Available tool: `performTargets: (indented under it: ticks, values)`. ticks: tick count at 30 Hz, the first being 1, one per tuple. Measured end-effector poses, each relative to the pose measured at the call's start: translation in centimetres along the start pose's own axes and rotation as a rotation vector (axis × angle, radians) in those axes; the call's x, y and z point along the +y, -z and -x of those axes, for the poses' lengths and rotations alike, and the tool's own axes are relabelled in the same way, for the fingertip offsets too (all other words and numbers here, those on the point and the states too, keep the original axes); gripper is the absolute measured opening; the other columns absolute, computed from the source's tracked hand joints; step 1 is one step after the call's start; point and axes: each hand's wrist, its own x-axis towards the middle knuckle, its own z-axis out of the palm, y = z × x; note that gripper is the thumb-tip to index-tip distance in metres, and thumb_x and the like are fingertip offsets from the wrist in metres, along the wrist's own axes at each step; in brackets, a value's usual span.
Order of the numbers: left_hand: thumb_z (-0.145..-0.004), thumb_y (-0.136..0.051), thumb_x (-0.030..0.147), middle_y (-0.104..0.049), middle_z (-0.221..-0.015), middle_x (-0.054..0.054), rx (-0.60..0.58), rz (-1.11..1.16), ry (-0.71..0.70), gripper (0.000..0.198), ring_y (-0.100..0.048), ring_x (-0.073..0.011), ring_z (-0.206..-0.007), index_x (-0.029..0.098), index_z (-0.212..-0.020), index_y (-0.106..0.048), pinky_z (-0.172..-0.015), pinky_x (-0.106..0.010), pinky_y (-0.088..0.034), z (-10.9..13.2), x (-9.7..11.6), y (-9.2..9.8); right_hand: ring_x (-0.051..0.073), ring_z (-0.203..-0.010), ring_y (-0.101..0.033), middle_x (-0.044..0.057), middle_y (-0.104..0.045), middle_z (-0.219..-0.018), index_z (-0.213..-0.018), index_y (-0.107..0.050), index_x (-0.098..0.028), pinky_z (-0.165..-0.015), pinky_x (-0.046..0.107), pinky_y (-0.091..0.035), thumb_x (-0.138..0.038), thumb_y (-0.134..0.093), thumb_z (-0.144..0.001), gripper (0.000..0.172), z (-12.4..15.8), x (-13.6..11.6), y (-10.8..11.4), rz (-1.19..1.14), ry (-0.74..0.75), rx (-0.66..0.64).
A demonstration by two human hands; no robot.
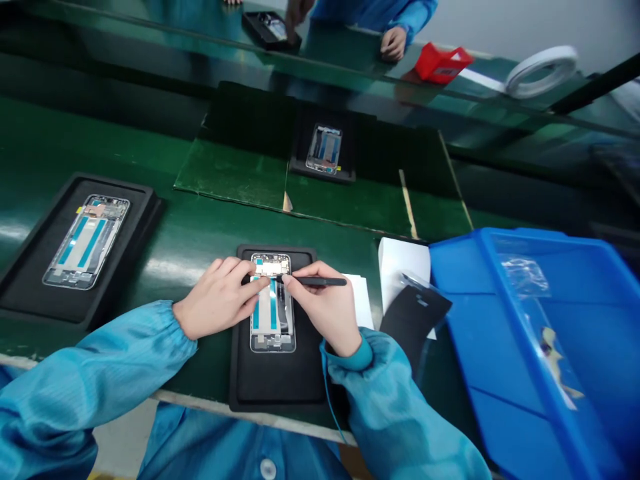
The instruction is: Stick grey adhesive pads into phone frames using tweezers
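An opened phone (pixel 273 341), with its circuit board and blue strips showing, lies face up on a black foam tray (pixel 280 383) in front of me. My left hand (pixel 223 293) rests over the phone's left edge from the side, fingers spread, the index fingertip touching near the lower edge of the board. From the right, my right hand (pixel 327 303) pinches a slim black pen-shaped tool (pixel 330 282), held nearly level. Its tip meets the phone just below the board, close to my left index finger; the exact contact is partly hidden.
Left, another black tray (pixel 30 283) bears an opened phone (pixel 85 243); a third phone (pixel 324 148) lies on a tray ahead. A blue bin (pixel 500 347), white paper (pixel 400 267) and a black sheet (pixel 417 317) are at right. Across the bench, a co-worker's hand (pixel 394 44) rests near a red box (pixel 443 63).
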Motion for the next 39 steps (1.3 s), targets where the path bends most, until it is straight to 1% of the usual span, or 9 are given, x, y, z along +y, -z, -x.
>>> performTargets:
  ticks: [5,11,15,21,23,26,31,35,39]
  values:
    - [-0.098,-0.049,0.033,-0.057,-0.116,-0.009,-0.015,0.055,-0.093,0.028,-0.048,-0.0271,-0.102,0.032,-0.121,-0.066,-0.082,-0.041,-0.045,0.0,-0.9,0.1,0.017,-0.058,-0.062,0.002,-0.067,-0.065,-0.071,-0.066,-0.018,-0.055,0.028,-0.051,-0.037,-0.080,-0.072,0.023,-0.2,0.3,0.0,-0.034,-0.005,0.016]
    - [-0.096,-0.055,0.032,-0.061,-0.111,-0.009,0.103,0.051,-0.082,0.025,-0.051,-0.0234,-0.099,0.025,-0.113,-0.071,-0.086,-0.038,-0.048,0.5,-1.2,-0.6,0.019,-0.061,-0.064,0.005,-0.069,-0.068,-0.074,-0.066,-0.018,-0.059,0.032,-0.053,-0.039,-0.079,-0.073,0.025,-0.9,1.1,0.0,-0.102,-0.006,-0.010]
    - [-0.095,-0.056,0.034,-0.061,-0.115,-0.009,0.090,0.014,-0.086,0.025,-0.053,-0.0233,-0.101,0.026,-0.114,-0.071,-0.088,-0.039,-0.049,0.6,-1.0,-0.5,0.018,-0.061,-0.063,0.003,-0.068,-0.067,-0.073,-0.065,-0.018,-0.059,0.031,-0.052,-0.036,-0.079,-0.072,0.023,-0.3,0.0,0.5,-0.154,0.006,0.024]
    - [-0.097,-0.053,0.035,-0.061,-0.119,-0.010,0.092,-0.080,-0.106,0.032,-0.054,-0.0252,-0.102,0.022,-0.124,-0.065,-0.088,-0.041,-0.050,1.0,-1.1,-0.4,0.016,-0.062,-0.063,0.001,-0.068,-0.068,-0.075,-0.067,-0.020,-0.056,0.026,-0.051,-0.030,-0.078,-0.074,0.016,6.6,-2.3,4.1,-0.208,0.044,0.015]
    - [-0.097,-0.052,0.035,-0.062,-0.118,-0.010,0.088,-0.111,-0.119,0.034,-0.055,-0.0253,-0.101,0.021,-0.126,-0.064,-0.087,-0.041,-0.050,1.1,-1.2,-0.3,0.017,-0.063,-0.065,0.002,-0.070,-0.071,-0.077,-0.068,-0.020,-0.060,0.028,-0.053,-0.029,-0.078,-0.076,0.013,9.2,-1.7,5.9,-0.169,0.055,0.042]
    - [-0.097,-0.052,0.036,-0.063,-0.115,-0.010,0.091,-0.155,-0.142,0.028,-0.057,-0.0259,-0.098,0.021,-0.114,-0.069,-0.082,-0.041,-0.049,0.1,-0.3,0.6,0.018,-0.066,-0.066,0.002,-0.070,-0.072,-0.077,-0.068,-0.020,-0.061,0.029,-0.053,-0.029,-0.079,-0.076,0.014,11.8,1.0,9.1,-0.114,0.037,0.219]
    - [-0.096,-0.051,0.031,-0.064,-0.110,-0.008,0.109,-0.042,-0.190,0.022,-0.059,-0.0248,-0.098,0.020,-0.099,-0.070,-0.078,-0.039,-0.048,-7.1,5.7,1.3,0.021,-0.071,-0.068,0.004,-0.072,-0.078,-0.084,-0.069,-0.020,-0.066,0.033,-0.057,-0.032,-0.081,-0.075,0.019,12.5,5.9,13.5,-0.181,0.001,0.472]
    - [-0.091,-0.061,0.033,-0.064,-0.115,-0.009,-0.020,0.138,-0.195,0.028,-0.059,-0.0263,-0.104,0.018,-0.113,-0.066,-0.088,-0.041,-0.048,-16.3,12.1,-1.3,0.021,-0.070,-0.069,0.004,-0.072,-0.079,-0.085,-0.070,-0.020,-0.067,0.035,-0.058,-0.035,-0.081,-0.075,0.021,12.2,7.2,14.7,-0.186,-0.001,0.563]
    - [-0.087,-0.066,0.043,-0.063,-0.124,-0.014,-0.146,0.252,-0.114,0.045,-0.055,-0.0327,-0.115,0.014,-0.121,-0.064,-0.095,-0.044,-0.044,-23.3,16.2,-4.6,0.022,-0.074,-0.071,0.004,-0.073,-0.081,-0.085,-0.071,-0.020,-0.072,0.036,-0.060,-0.033,-0.080,-0.076,0.018,12.2,7.3,15.4,-0.139,0.046,0.604]
